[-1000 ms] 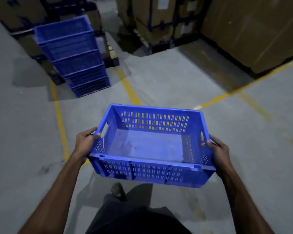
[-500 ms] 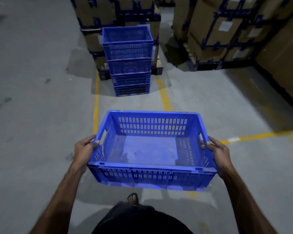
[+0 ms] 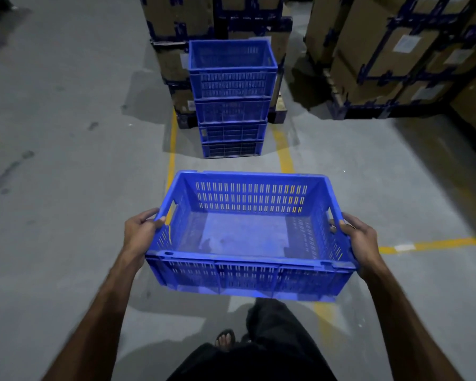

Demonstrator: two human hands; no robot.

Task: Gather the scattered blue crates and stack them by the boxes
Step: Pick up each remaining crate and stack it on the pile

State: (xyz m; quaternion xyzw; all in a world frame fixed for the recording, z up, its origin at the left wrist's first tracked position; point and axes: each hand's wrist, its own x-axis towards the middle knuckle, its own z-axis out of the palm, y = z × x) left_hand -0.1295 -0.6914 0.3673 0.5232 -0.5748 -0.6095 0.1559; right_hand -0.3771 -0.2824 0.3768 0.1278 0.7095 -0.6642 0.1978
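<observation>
Foot (image 3: 225, 339): in a sandal, on the floor (image 3: 66, 215) at the bottom of the view, dark trousers beside it.
Left hand (image 3: 139, 233): grips the left end of the crate (image 3: 248, 237), fingers curled over the rim at the handle slot.
Right hand (image 3: 360, 240): grips the right end of the crate the same way, thumb on the rim, fingers under the edge.
Crate: blue, slotted walls, nothing inside, held level in the air in front of the body between both hands, long side toward the person.
Floor: grey concrete with yellow lines (image 3: 172, 149); one line runs away under the crate's left end, another crosses on the right.
Stack (image 3: 231, 100): four blue crates, one on another, upright on the floor straight ahead of the held crate, well apart from it, between two yellow lines.
Boxes (image 3: 176, 20): brown cartons with dark blue straps on pallets, just behind the stack.
More boxes (image 3: 396, 50): strapped cartons far right, beyond a gap.
</observation>
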